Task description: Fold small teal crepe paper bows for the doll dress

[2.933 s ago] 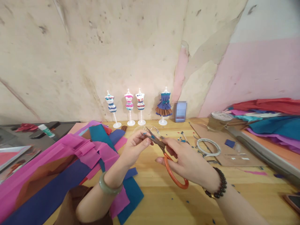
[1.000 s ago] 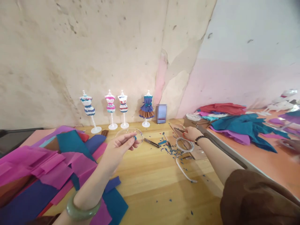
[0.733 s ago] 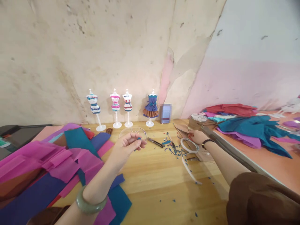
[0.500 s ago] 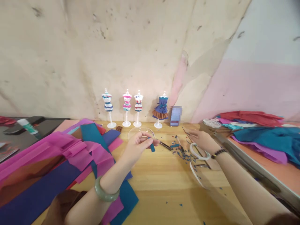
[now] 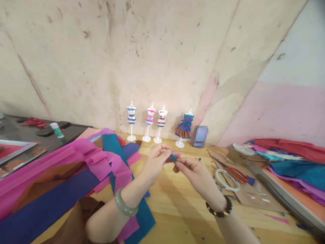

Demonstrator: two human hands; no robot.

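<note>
A narrow blue-teal strip [image 5: 173, 158], apparently crepe paper, is held between both hands above the table. My left hand [image 5: 158, 159] pinches its upper end between thumb and fingers, a green bangle on that wrist. At the lower end, my right hand [image 5: 194, 171] has thumb and fingers closed on the strip, with a dark bead bracelet below. Just behind the left hand, the clear round dish [image 5: 151, 150] is partly covered. Farther back stands a small dress form in a blue and brown ruffled dress [image 5: 187, 122].
Three small white dress forms [image 5: 131, 115] with coloured bands stand by the wall. Crepe paper sheets [image 5: 63, 183] pile up at left. Red-handled scissors [image 5: 237, 174] and a white ring-shaped coil [image 5: 225, 181] lie at right. A glue stick [image 5: 57, 130] is far left.
My right hand has come from beside the white coil to the strip and taken hold of it. The scissors now show where that hand was. The camera view has shifted.
</note>
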